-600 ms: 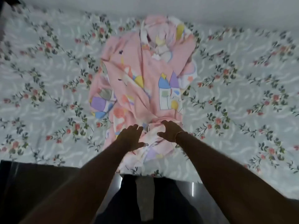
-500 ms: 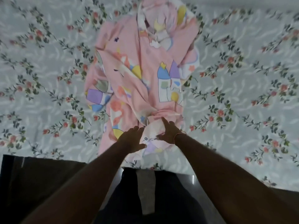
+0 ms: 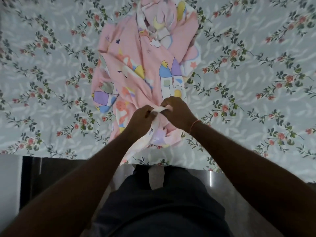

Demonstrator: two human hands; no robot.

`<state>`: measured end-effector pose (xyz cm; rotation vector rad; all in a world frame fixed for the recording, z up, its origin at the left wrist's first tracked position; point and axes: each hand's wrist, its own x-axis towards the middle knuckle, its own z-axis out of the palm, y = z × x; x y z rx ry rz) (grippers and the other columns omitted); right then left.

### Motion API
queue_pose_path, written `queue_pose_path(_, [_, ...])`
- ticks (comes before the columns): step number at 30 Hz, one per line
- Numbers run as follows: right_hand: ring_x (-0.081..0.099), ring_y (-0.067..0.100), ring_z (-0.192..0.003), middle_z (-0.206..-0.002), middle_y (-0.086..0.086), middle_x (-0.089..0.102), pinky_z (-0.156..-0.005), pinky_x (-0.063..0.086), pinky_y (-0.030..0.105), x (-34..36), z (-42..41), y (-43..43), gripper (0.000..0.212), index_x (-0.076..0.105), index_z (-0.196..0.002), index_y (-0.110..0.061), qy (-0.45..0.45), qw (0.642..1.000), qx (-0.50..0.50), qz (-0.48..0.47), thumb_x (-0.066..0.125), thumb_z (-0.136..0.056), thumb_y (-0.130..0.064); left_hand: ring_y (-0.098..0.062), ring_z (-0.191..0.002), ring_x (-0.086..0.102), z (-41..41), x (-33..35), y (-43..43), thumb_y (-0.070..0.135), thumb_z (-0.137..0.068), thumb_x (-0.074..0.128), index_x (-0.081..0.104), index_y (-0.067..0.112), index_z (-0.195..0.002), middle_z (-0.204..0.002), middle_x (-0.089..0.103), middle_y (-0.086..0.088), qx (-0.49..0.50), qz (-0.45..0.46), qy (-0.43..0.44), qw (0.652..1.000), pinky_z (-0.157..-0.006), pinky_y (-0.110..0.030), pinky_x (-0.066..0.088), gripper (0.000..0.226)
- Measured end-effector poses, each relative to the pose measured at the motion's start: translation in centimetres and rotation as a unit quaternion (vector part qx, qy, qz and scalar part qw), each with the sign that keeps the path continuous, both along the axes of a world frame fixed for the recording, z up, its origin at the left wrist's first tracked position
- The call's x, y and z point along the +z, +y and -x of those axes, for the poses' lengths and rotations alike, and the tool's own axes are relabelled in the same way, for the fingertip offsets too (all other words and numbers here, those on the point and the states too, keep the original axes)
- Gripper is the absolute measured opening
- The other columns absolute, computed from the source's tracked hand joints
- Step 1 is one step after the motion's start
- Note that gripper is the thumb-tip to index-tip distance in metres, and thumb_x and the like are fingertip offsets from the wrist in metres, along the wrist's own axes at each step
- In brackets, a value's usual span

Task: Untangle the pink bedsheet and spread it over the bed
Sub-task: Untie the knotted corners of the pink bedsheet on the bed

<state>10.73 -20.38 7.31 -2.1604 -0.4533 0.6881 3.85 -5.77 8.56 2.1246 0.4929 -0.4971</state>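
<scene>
The pink bedsheet (image 3: 136, 65), printed with castles and clouds, lies bunched in a long heap down the middle of the bed (image 3: 51, 74), reaching from the far side to the near edge. My left hand (image 3: 140, 119) and my right hand (image 3: 177, 113) meet at the heap's near end. Both pinch a pale twisted strip of the sheet between them, lifted slightly off the mattress. A thin red band circles my right wrist.
The bed wears a pale grey cover with a red flower and green leaf pattern, open to the left and right of the heap. A dark bed frame edge (image 3: 56, 168) runs along the near side, against my dark clothing.
Both hands have curled from lying flat on the near end of the sheet to pinching a twisted fold of it, raised between them. The view has tilted down toward the bed.
</scene>
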Motion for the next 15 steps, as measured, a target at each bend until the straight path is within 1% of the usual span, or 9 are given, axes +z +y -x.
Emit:
queue_pose_path(2, [0.052,0.019,-0.076,-0.083,0.008,0.064,-0.064,0.035,0.025,2.0,-0.8,-0.5,0.018,0.064,-0.087,-0.006,0.019,1.000,0.012,-0.007,0.061,-0.088,-0.023,-0.017,-0.070,0.048,0.1,3.3,-0.1,0.020,-0.099,0.046,0.057,0.005,-0.086,-0.073,0.054,0.000,0.071,0.037,-0.039,0.996,-0.061,-0.027,0.037,0.023])
queue_pose_path(3, [0.052,0.019,-0.075,-0.081,0.007,0.063,-0.063,0.035,0.025,2.6,-1.1,-0.5,0.017,0.063,-0.087,-0.005,0.034,0.999,0.024,-0.014,0.059,-0.090,-0.021,-0.016,-0.070,0.047,0.2,4.7,-0.1,0.020,-0.099,0.046,0.057,0.005,-0.085,-0.072,0.053,0.001,0.079,0.035,-0.057,0.995,-0.061,-0.027,0.037,0.023])
queue_pose_path(4, [0.053,0.019,-0.075,-0.080,0.006,0.062,-0.062,0.036,0.024,3.2,-1.3,-0.5,0.015,0.063,-0.087,-0.004,0.042,0.998,0.034,-0.024,0.058,-0.091,-0.018,-0.015,-0.070,0.048,0.4,6.0,-0.1,0.022,-0.098,0.048,0.056,0.007,-0.085,-0.072,0.053,0.002,0.069,0.025,-0.073,0.995,-0.061,-0.026,0.038,0.021])
queue_pose_path(6, [0.055,0.018,-0.076,-0.080,0.004,0.063,-0.063,0.037,0.022,4.8,-1.6,-0.4,0.012,0.064,-0.086,-0.006,0.032,0.998,0.036,-0.052,0.056,-0.088,-0.014,-0.009,-0.069,0.051,1.0,7.8,0.5,0.027,-0.092,0.058,0.053,0.014,-0.089,-0.075,0.053,0.009,0.000,-0.019,-0.076,0.997,-0.058,-0.014,0.038,0.014])
queue_pose_path(7, [0.057,0.016,-0.076,-0.080,0.003,0.065,-0.064,0.038,0.020,5.6,-1.9,-0.2,0.011,0.065,-0.084,-0.008,0.017,0.997,0.026,-0.067,0.058,-0.085,-0.016,-0.006,-0.068,0.052,1.2,8.4,1.0,0.029,-0.089,0.063,0.052,0.015,-0.092,-0.075,0.054,0.010,-0.041,-0.042,-0.067,0.996,-0.055,-0.009,0.035,0.017])
queue_pose_path(9, [0.056,0.010,-0.070,-0.076,0.001,0.065,-0.063,0.038,0.015,7.6,-2.5,-0.1,0.012,0.066,-0.077,-0.012,-0.018,0.996,0.000,-0.092,0.066,-0.079,-0.024,-0.015,-0.067,0.055,1.7,9.5,2.7,0.032,-0.088,0.062,0.056,0.014,-0.093,-0.074,0.056,0.004,-0.076,-0.090,-0.090,0.989,-0.052,-0.014,0.034,0.019])
queue_pose_path(10, [0.053,0.005,-0.066,-0.073,0.000,0.064,-0.061,0.038,0.015,8.6,-2.8,-0.2,0.014,0.066,-0.074,-0.013,-0.028,0.995,-0.004,-0.096,0.071,-0.078,-0.026,-0.020,-0.067,0.056,1.8,10.0,3.7,0.031,-0.088,0.059,0.060,0.012,-0.092,-0.074,0.059,0.001,-0.065,-0.115,-0.123,0.984,-0.053,-0.018,0.034,0.019])
queue_pose_path(13, [0.045,0.002,-0.055,-0.063,-0.004,0.055,-0.053,0.031,0.014,11.1,-3.8,-0.7,0.024,0.061,-0.066,-0.015,-0.039,0.994,0.095,-0.026,0.075,-0.078,-0.030,-0.015,-0.071,0.055,1.9,11.6,6.9,0.014,-0.091,0.058,0.065,0.009,-0.092,-0.079,0.064,-0.003,0.018,-0.145,-0.203,0.968,-0.057,-0.008,0.035,0.009])
queue_pose_path(15, [0.040,0.005,-0.052,-0.059,-0.005,0.046,-0.052,0.029,0.021,11.9,-3.8,-1.1,0.033,0.052,-0.059,-0.017,-0.041,0.984,0.159,0.070,0.073,-0.080,-0.031,-0.014,-0.075,0.055,2.3,12.8,8.6,0.010,-0.091,0.056,0.066,0.008,-0.094,-0.081,0.063,-0.001,0.048,-0.163,-0.227,0.959,-0.058,-0.013,0.035,0.010])
